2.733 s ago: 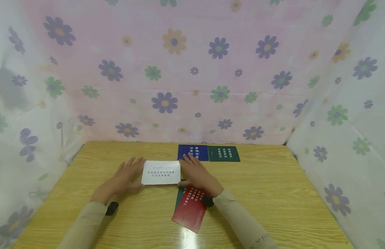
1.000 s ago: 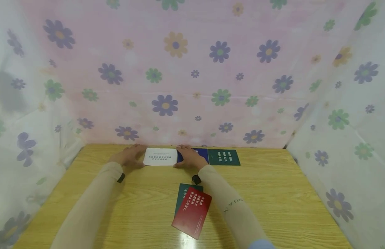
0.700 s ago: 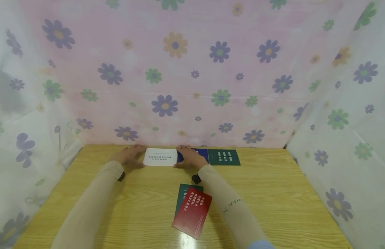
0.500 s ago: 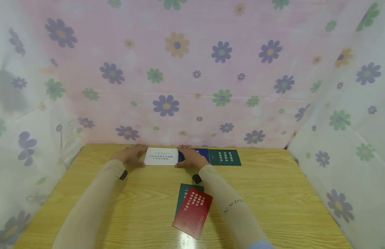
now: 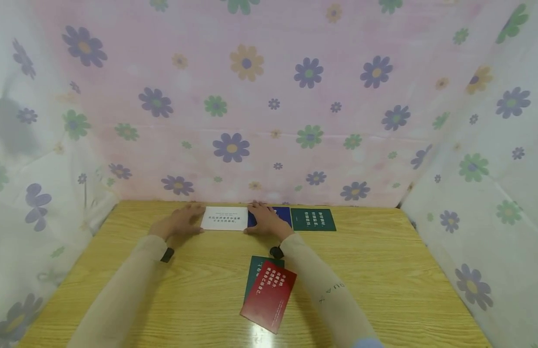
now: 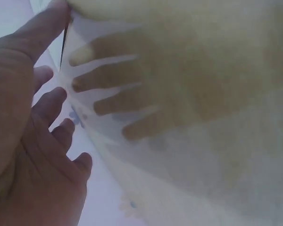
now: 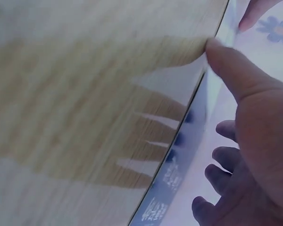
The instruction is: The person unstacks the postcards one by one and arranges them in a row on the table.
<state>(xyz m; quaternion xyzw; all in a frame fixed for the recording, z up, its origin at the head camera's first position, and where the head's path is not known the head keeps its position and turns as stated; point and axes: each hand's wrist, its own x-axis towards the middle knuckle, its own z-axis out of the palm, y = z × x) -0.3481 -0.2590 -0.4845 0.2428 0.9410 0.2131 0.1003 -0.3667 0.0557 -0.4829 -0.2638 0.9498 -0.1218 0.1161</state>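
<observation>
A white card (image 5: 224, 219) with printed text lies flat near the table's far edge, left of a blue card (image 5: 283, 215). My left hand (image 5: 178, 223) is at the white card's left end, thumb tip at its lower left corner. On the other end, my right hand (image 5: 267, 220) lies partly over the blue card, hiding much of it, with its thumb (image 7: 226, 59) by the white card's lower right corner. Both hands have spread, slightly bent fingers and do not curl round anything. A dark green card (image 5: 313, 220) adjoins the blue one on the right.
A red card (image 5: 269, 297) lies slanted nearer the front, partly covering another green card (image 5: 253, 271). The wooden table (image 5: 199, 299) is enclosed by a flower-printed cloth (image 5: 269, 82) at the back and sides.
The white card has moved from mid-table to the far edge, in line with the blue card, and both hands went with it. Lately the left hand has shifted slightly.
</observation>
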